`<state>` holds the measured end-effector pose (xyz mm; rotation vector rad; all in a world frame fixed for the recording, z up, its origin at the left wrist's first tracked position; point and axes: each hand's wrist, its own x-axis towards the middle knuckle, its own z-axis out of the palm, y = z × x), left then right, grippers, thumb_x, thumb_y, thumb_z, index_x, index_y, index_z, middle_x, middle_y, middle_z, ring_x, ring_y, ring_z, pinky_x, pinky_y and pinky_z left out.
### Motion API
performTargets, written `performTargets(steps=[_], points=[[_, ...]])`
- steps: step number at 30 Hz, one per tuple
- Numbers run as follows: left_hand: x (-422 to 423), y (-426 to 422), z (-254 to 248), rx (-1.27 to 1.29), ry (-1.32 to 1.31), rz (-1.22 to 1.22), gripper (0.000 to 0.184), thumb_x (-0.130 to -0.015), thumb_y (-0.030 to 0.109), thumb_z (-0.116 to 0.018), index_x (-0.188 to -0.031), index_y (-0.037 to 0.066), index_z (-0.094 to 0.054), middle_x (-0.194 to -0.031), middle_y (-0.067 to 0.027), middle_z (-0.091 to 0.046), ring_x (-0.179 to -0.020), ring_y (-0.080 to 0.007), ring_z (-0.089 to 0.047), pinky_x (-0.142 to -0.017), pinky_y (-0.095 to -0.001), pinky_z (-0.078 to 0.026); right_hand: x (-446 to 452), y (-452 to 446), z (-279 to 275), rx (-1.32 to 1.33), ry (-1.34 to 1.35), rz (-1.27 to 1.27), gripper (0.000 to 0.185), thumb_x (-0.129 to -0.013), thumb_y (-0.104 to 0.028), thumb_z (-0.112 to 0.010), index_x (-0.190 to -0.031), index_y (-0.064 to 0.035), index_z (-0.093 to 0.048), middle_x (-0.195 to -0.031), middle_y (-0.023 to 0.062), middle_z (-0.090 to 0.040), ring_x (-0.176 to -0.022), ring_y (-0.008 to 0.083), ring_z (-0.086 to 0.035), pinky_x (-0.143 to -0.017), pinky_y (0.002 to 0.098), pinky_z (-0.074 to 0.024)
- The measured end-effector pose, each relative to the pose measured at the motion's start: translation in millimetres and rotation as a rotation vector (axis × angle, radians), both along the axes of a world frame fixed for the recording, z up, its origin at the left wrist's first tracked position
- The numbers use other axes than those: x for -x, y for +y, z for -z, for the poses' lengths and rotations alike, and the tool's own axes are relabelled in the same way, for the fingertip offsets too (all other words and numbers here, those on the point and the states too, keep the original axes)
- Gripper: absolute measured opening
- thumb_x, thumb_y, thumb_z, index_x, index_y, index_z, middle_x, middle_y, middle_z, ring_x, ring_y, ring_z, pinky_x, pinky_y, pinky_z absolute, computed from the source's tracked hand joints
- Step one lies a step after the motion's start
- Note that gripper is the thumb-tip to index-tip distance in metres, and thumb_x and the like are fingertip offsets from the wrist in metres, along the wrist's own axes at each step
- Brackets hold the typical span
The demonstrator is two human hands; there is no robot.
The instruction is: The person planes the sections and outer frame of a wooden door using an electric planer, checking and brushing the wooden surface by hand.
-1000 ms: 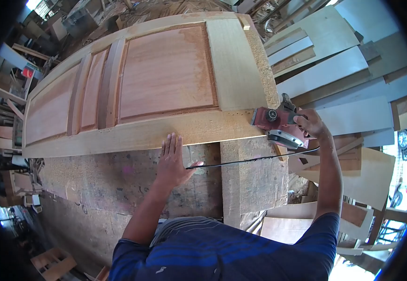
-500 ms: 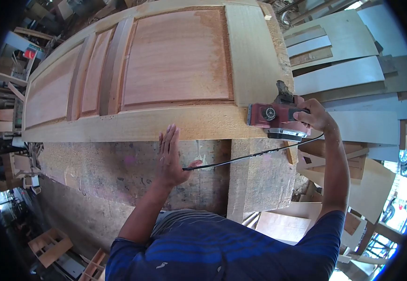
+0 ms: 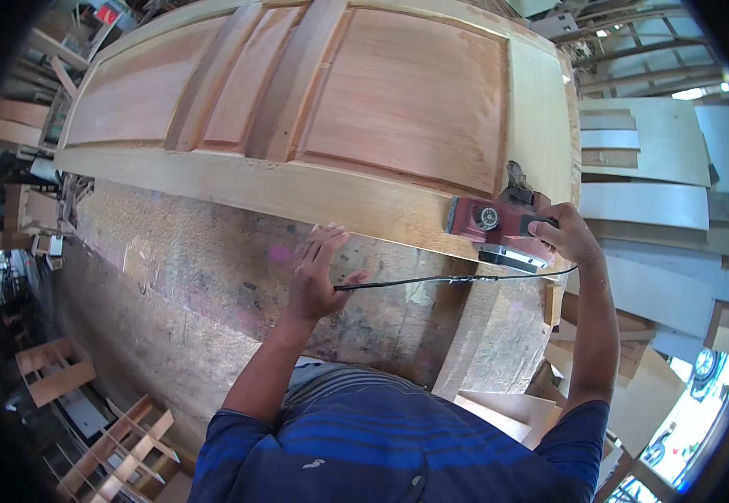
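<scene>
My right hand (image 3: 567,236) is wrapped round the rear handle of a red electric planer (image 3: 499,225). The planer rests on the near edge rail of a panelled wooden door (image 3: 364,197), close to the door's right end. A black power cable (image 3: 432,281) runs from behind the planer across to my left hand (image 3: 318,277). It meets that hand at the crook of the thumb, and its further course is hidden. My left hand is open, fingers stretched out and thumb apart, just in front of the door's near edge.
Beneath the door is a stained workbench (image 3: 213,251), with a wooden block (image 3: 552,303) at its right end. Boards and panels (image 3: 645,205) are stacked on the right. Wooden frames (image 3: 121,453) lie on the floor at lower left.
The view has turned, so the door sits tilted and further right. Along the door's near rail the planer has moved left with my right hand. My left hand keeps its open shape.
</scene>
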<state>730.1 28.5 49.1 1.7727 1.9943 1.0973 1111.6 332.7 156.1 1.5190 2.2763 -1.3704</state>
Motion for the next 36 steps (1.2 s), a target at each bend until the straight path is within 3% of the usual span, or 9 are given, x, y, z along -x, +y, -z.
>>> performTargets(steps=[3, 4, 10, 20, 29, 33, 34, 36], points=[[17.1, -10.9, 2.8, -0.032, -0.056, -0.026, 0.061, -0.097, 0.048, -0.082, -0.134, 0.001, -0.069, -0.136, -0.0212, -0.073, -0.136, -0.0447, -0.065, -0.123, -0.0594, -0.046, 39.6, -5.7, -0.7, 0.043, 0.027, -0.026, 0.038, -0.093, -0.032, -0.078, -0.081, 0.0032, -0.074, -0.062, 0.0004, -0.059, -0.058, 0.01, -0.057, -0.054, 0.0322, -0.0452], [22.4, -15.9, 4.9, -0.041, -0.062, -0.038, 0.059, -0.097, 0.048, -0.082, -0.132, 0.001, -0.07, -0.135, -0.0211, -0.074, -0.135, -0.0445, -0.067, -0.121, -0.0585, -0.048, 47.6, -5.2, 6.3, 0.05, 0.042, -0.053, 0.046, -0.095, -0.042, -0.08, -0.082, 0.0017, -0.071, -0.064, 0.0, -0.061, -0.055, 0.0097, -0.06, -0.052, 0.0289, -0.0478], [59.4, -39.4, 8.2, -0.089, -0.137, -0.096, 0.053, -0.103, 0.046, -0.076, -0.129, 0.0, -0.072, -0.13, -0.0212, -0.076, -0.128, -0.0447, -0.071, -0.116, -0.0562, -0.053, 121.1, -28.8, 6.7, -0.018, 0.021, -0.032, 0.04, -0.094, -0.036, -0.078, -0.089, 0.0041, -0.078, -0.064, 0.0014, -0.062, -0.057, 0.0105, -0.06, -0.053, 0.0321, -0.0473], [130.6, -75.5, 13.2, -0.113, -0.301, -0.134, 0.046, -0.102, 0.039, -0.078, -0.13, 0.002, -0.071, -0.129, -0.0204, -0.076, -0.125, -0.0437, -0.072, -0.112, -0.0533, -0.056, 240.8, -50.3, 10.4, -0.018, -0.005, -0.076, 0.044, -0.094, -0.038, -0.077, -0.098, 0.0058, -0.081, -0.065, 0.0036, -0.063, -0.057, 0.013, -0.059, -0.054, 0.0344, -0.0469], [167.1, -105.9, 20.4, -0.043, -0.522, -0.158, 0.023, -0.106, 0.025, -0.069, -0.106, 0.003, -0.078, -0.103, -0.0176, -0.08, -0.098, -0.0415, -0.077, -0.088, -0.0481, -0.06, 370.1, -81.3, 20.1, -0.066, -0.015, -0.159, 0.048, -0.095, -0.044, -0.075, -0.104, 0.0026, -0.084, -0.064, 0.0038, -0.061, -0.057, 0.0147, -0.057, -0.057, 0.0382, -0.046], [183.6, -110.3, 23.0, -0.041, -0.487, -0.11, 0.019, -0.106, 0.017, -0.066, -0.101, 0.003, -0.078, -0.099, -0.0164, -0.08, -0.095, -0.0399, -0.077, -0.085, -0.0471, -0.059, 429.2, -97.6, 11.6, -0.104, -0.046, -0.181, 0.049, -0.094, -0.045, -0.075, -0.105, 0.0011, -0.085, -0.074, 0.0122, -0.066, -0.068, 0.0238, -0.065, -0.066, 0.0422, -0.0508], [185.2, -111.9, 25.3, -0.025, -0.485, -0.101, 0.018, -0.106, 0.015, -0.065, -0.101, 0.004, -0.078, -0.099, -0.0161, -0.08, -0.094, -0.0394, -0.077, -0.084, -0.047, -0.059, 441.5, -99.0, 11.4, -0.128, -0.045, -0.226, 0.051, -0.093, -0.047, -0.074, -0.108, 0.0009, -0.084, -0.086, 0.0177, -0.069, -0.081, 0.0315, -0.069, -0.075, 0.0457, -0.0531], [190.2, -110.1, 23.8, -0.029, -0.485, -0.095, 0.018, -0.105, 0.014, -0.064, -0.101, 0.004, -0.078, -0.1, -0.0155, -0.08, -0.093, -0.0384, -0.077, -0.084, -0.047, -0.058, 465.0, -104.4, 10.9, -0.148, -0.021, -0.252, 0.053, -0.093, -0.049, -0.074, -0.109, 0.0008, -0.084, -0.09, 0.0191, -0.069, -0.085, 0.0347, -0.07, -0.078, 0.0475, -0.0535]])
